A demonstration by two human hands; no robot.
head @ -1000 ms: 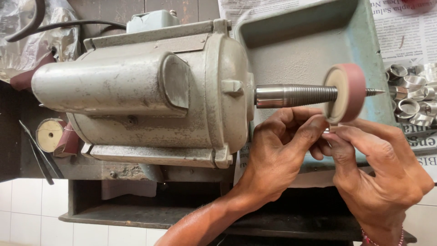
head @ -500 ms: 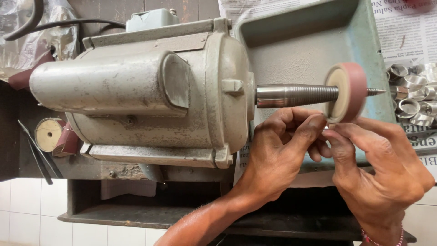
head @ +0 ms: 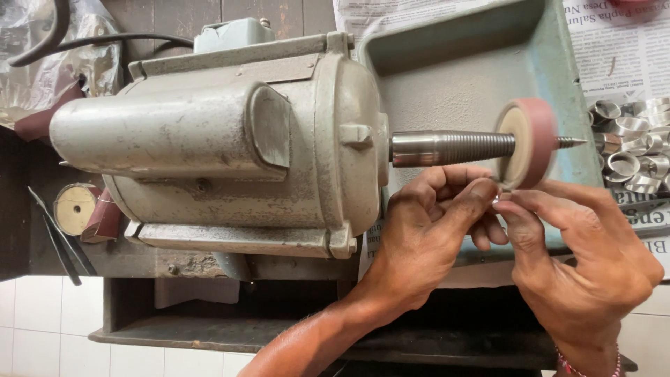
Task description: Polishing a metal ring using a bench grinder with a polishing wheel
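Dusty green metal tray (head: 558, 63) behind big grey motor (head: 209, 139); my left hand (head: 426, 237) and right hand (head: 579, 258) pinch tiny shiny piece (head: 497, 198) against round pink buffing wheel (head: 527, 143); silver rings (head: 631, 143) wait nearby, polishing underway

left hand (head: 426, 234) + right hand (head: 579, 258) | pinch small piece | at buffing wheel (head: 529, 143)

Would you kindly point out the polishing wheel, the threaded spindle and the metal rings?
polishing wheel (head: 537, 132), head view, pink rim.
threaded spindle (head: 453, 147), head view, mid taper.
metal rings (head: 631, 150), head view, pile's middle.
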